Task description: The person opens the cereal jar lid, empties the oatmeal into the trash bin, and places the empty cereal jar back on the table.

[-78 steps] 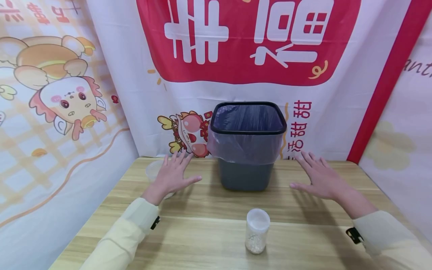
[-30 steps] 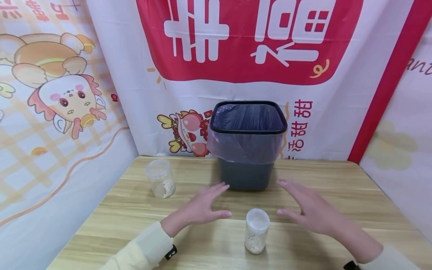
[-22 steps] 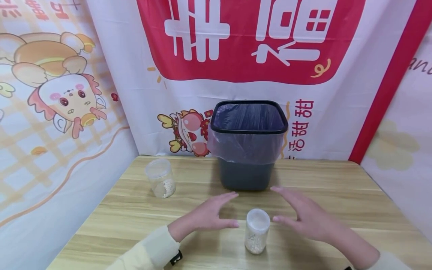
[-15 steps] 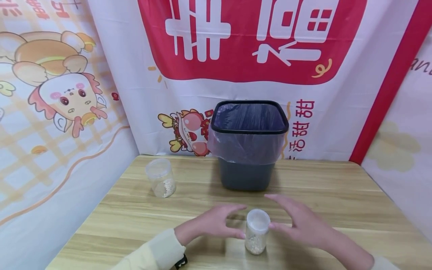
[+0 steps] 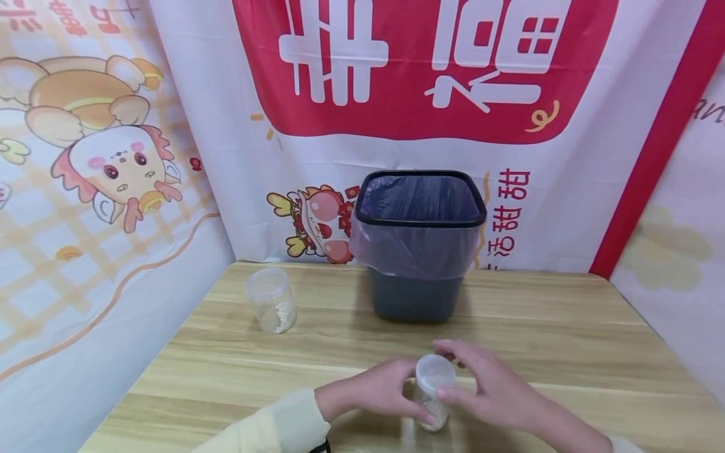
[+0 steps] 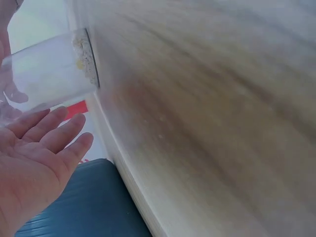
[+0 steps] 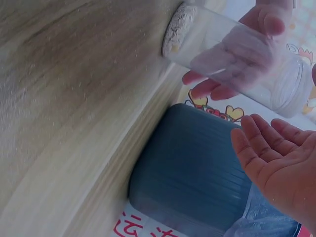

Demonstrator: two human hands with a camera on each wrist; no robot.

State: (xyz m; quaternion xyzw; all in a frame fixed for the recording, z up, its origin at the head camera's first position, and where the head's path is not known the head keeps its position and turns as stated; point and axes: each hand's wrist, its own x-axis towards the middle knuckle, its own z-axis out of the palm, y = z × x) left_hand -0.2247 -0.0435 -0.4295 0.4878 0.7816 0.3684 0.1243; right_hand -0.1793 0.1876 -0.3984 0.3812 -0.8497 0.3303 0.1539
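At the far left, a patterned cloth with an upside-down cartoon animal walls off the wooden table. A wider clear jar stands upright near the table's back left, white bits gathered low inside it. Next comes the left hand, spread open in a loose curve at the slim jar's left, thumb in front and fingers behind; whether its skin meets the plastic I cannot tell. Behind stands a dark bin with a translucent liner folded over its rim. The slim jar is at the front of the table, between the hands, its base on the wood and its long axis vertical, the pale lid pointing straight up and a layer of white pieces at the bottom. Rightmost is the right hand, fingers gently bent and parted from the thumb, beside the lid without gripping it.
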